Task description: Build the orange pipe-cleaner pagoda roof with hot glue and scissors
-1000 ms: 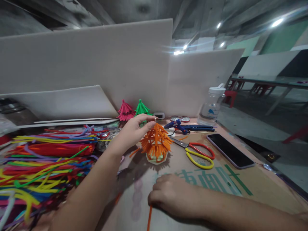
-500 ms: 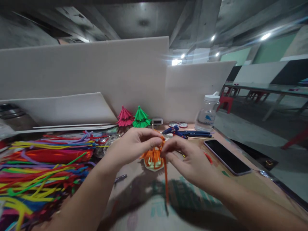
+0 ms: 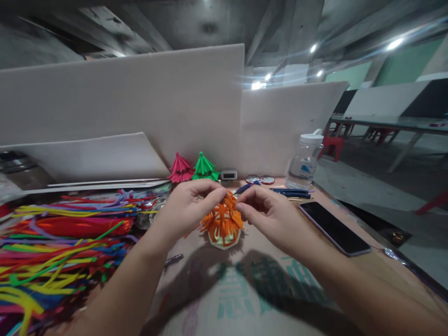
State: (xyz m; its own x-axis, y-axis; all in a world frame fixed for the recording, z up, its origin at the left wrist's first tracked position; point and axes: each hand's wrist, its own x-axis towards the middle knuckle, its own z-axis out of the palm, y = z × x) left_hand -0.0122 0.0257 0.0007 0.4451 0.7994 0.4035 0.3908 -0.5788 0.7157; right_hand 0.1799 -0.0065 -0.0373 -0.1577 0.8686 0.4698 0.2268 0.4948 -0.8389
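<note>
A small orange pipe-cleaner tree point(image 3: 224, 224), with drooping layered strands, stands upright on a pale many-sided base point(image 3: 223, 242) in front of me. At its top left, my left hand point(image 3: 196, 205) is closed, with thumb and fingertips pinching the upper strands. My right hand point(image 3: 269, 214) is closed too, its thumb and fingers pinched together against the upper right of the tree. What lies between the right fingertips is hidden. Behind my hands stand a finished-looking pink tree point(image 3: 180, 168) and a green tree point(image 3: 203, 166) of the same kind.
Many coloured pipe cleaners point(image 3: 63, 261) lie heaped on the left. A phone point(image 3: 334, 228) lies at the right, with a clear water jug point(image 3: 303, 163) behind it. Blue-handled pliers point(image 3: 290, 192) and a small digital display point(image 3: 229, 175) sit near the white board point(image 3: 157, 102).
The orange strand that hung below my right hand is no longer seen hanging. My right hand has drawn slightly away from the left, showing more of the orange tree.
</note>
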